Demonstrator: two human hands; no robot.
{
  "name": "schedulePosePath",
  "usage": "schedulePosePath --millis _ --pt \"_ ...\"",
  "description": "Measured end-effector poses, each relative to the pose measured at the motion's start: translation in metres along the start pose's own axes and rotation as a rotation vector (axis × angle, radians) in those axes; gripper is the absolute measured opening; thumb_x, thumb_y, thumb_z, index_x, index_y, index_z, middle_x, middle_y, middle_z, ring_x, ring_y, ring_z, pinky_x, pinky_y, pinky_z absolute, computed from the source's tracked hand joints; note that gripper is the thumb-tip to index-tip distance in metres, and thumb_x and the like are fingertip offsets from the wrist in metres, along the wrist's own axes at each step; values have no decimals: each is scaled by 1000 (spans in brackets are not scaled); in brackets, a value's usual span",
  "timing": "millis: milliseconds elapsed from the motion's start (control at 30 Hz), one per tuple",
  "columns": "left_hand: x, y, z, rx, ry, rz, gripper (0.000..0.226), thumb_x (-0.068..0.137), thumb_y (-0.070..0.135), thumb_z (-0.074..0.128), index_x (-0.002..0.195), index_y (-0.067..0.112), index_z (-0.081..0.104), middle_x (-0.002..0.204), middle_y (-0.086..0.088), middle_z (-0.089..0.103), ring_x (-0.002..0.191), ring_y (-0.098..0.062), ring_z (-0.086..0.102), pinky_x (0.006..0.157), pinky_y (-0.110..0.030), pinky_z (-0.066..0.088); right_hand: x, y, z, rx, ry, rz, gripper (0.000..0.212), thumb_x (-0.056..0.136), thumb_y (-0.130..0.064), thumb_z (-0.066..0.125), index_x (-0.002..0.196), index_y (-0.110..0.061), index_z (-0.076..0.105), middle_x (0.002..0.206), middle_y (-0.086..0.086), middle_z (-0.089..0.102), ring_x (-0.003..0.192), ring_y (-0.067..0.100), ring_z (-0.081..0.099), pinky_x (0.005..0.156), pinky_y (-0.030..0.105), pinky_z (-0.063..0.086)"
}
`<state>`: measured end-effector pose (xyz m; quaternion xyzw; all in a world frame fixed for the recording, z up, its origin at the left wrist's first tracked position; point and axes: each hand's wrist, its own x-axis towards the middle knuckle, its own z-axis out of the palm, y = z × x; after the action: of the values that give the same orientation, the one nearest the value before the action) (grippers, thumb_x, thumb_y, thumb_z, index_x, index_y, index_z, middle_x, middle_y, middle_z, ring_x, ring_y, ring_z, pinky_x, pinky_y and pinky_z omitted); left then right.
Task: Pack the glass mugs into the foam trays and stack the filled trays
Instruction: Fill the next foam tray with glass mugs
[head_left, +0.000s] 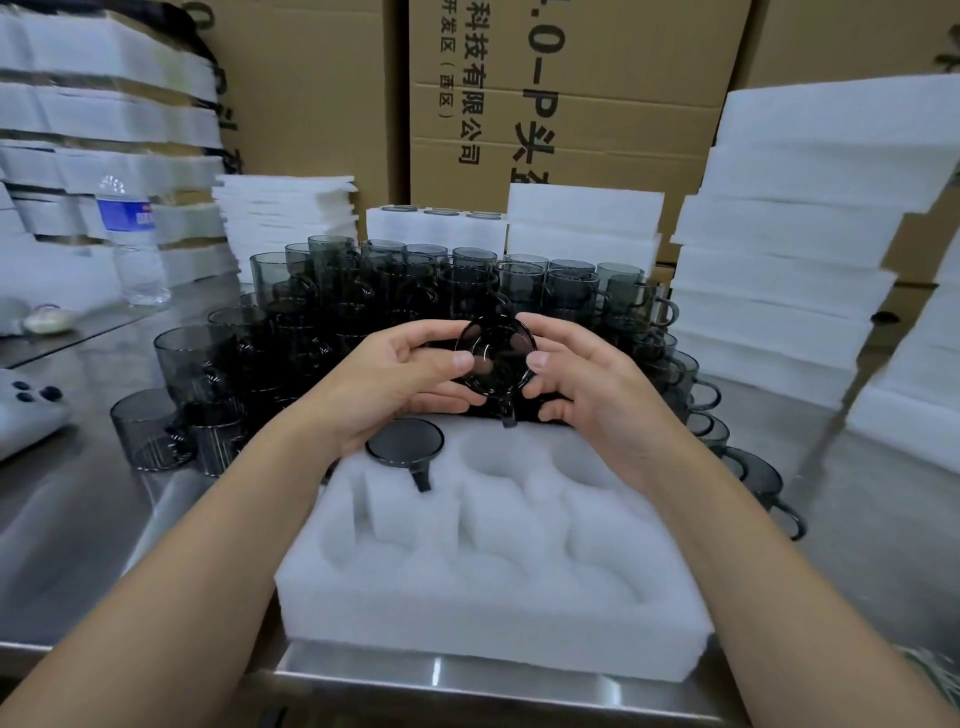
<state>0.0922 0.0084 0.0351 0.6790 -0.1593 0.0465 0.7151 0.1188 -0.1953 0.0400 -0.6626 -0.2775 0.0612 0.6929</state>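
Both hands, left hand (400, 374) and right hand (582, 384), have fingers curled around a smoky mug (496, 358) above the foam tray's (493, 597) far edge. Far box (571, 104) reads "科技有限公司".

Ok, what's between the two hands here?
One dark glass mug, gripped by the left hand and right hand, handle pointing down, over the foam tray; head view.

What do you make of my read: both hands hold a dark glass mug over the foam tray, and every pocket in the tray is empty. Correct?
Not every pocket. In the head view the left hand and right hand do hold the dark glass mug over the foam tray, but a packed mug already sits in the tray's far-left pocket.
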Motion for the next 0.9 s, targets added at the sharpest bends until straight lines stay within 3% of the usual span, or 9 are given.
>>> schedulePosePath --millis 233,400,500,567,633,767,900 --pt "-1 0 -2 -8 -49 20 57 65 21 79 118 21 60 106 -7 73 89 -25 73 71 -23 56 1 -1 -2 87 8 30 34 73 -25 63 106 -32 69 106 -6 67 74 11 59 63 24 46" --pt "-1 0 -2 15 -47 12 54 66 17 75 117 23 59 103 -3 74 86 -22 73 70 -22 56 1 0 -3 72 13 30 32 73 -26 62 104 -30 70 98 -4 67 72 12 59 63 24 46" --pt "-1 0 1 89 -64 2 57 65 14 82 116 22 58 95 -2 75 78 -15 72 67 -20 55 2 0 0 51 51 21 29 74 -31 62 101 -25 70 82 -5 65 62 11 56 58 24 44" --pt "-2 1 3 136 -82 4 46 68 14 75 112 21 60 85 -4 75 72 -13 70 66 -20 55 2 0 2 13 79 11 25 74 -35 61 94 -24 71 67 -8 61 54 10 50 52 23 40" --pt "-3 1 4 170 -98 3 39 69 18 68 108 19 63 80 -4 74 70 -11 69 66 -19 54 2 -1 4 -56 95 4 19 74 -38 59 83 -26 72 67 -4 59 51 10 47 50 23 37" --pt "-5 2 3 241 -135 20 34 67 18 71 101 18 68 90 -3 74 83 -11 69 73 -21 55 0 0 6 -155 96 -2 18 74 -40 60 69 -24 66 66 3 56 46 10 44 43 21 34" --pt "-7 4 3 318 -166 30 51 58 32 77 105 15 69 111 -3 72 107 -15 66 90 -24 52 -1 2 6 -269 57 -14 23 79 -42 59 64 -26 66 62 1 58 45 9 43 40 19 33"
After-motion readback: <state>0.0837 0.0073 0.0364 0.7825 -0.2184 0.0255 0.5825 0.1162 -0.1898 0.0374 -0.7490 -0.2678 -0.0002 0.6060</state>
